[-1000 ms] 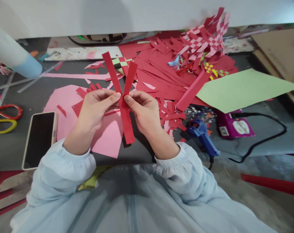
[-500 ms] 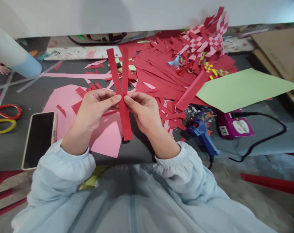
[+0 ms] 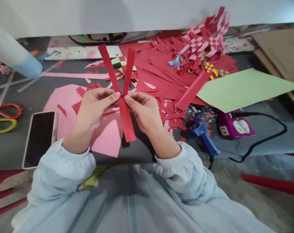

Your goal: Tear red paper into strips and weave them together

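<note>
Two red paper strips (image 3: 128, 126) cross in front of me, their upper ends spread in a V. Where they meet, my left hand (image 3: 96, 108) pinches them from the left with thumb and fingers. My right hand (image 3: 144, 108) pinches the same crossing from the right, its thumb close to the other thumb. Both hands are held above the table. Under and beside my left hand lies a large pink paper sheet (image 3: 108, 140) with red scraps on it. Red and pink paper scraps (image 3: 172, 115) lie to the right of my right hand.
Left are a phone (image 3: 39, 139), scissors (image 3: 7, 125) and a white-and-blue cylinder (image 3: 23, 61). Right are a blue glue gun (image 3: 204, 137), a purple box (image 3: 234, 127) with a black cable, green paper (image 3: 246, 90) and cardboard (image 3: 278, 48). Woven paper pieces (image 3: 197, 40) pile up behind.
The strips' upper ends first drew nearer together, then spread apart again into a wider V. Both hands keep their pinch in almost the same place.
</note>
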A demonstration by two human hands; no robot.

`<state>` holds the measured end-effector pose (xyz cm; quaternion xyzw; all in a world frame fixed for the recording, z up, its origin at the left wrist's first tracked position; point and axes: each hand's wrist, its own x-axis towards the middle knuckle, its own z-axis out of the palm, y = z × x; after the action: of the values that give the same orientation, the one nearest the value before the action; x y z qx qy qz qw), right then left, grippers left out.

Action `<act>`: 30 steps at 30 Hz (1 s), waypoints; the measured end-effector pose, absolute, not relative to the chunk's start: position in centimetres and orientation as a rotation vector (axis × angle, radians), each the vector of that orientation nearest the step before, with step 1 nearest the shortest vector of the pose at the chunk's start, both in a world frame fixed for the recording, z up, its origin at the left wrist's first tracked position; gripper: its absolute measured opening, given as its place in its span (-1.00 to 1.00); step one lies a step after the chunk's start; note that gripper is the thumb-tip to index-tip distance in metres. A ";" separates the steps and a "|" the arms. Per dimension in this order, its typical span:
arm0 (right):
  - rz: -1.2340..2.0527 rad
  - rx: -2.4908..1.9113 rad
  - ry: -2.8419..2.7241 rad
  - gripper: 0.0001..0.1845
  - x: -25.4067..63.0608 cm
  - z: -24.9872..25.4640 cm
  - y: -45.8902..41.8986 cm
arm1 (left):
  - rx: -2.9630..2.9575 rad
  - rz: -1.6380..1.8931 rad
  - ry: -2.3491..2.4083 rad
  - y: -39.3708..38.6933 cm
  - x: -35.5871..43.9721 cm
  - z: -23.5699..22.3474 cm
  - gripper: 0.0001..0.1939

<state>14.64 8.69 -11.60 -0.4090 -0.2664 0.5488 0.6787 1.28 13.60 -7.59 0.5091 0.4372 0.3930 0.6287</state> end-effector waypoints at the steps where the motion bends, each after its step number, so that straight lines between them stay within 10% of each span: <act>1: 1.248 -0.921 -0.601 -0.73 14.7 -11.6 8.7 | 1.170 0.896 0.994 13.6 1.2 -7.6 -0.87; 30: 1.197 -0.956 -0.625 -0.69 14.7 -12.1 8.8 | 1.319 0.828 1.044 13.7 1.0 -7.9 -0.80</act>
<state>14.70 8.84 -12.07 -0.4252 -0.2781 0.5327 0.6768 0.97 13.71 -7.89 0.5670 0.4489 0.3558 0.5919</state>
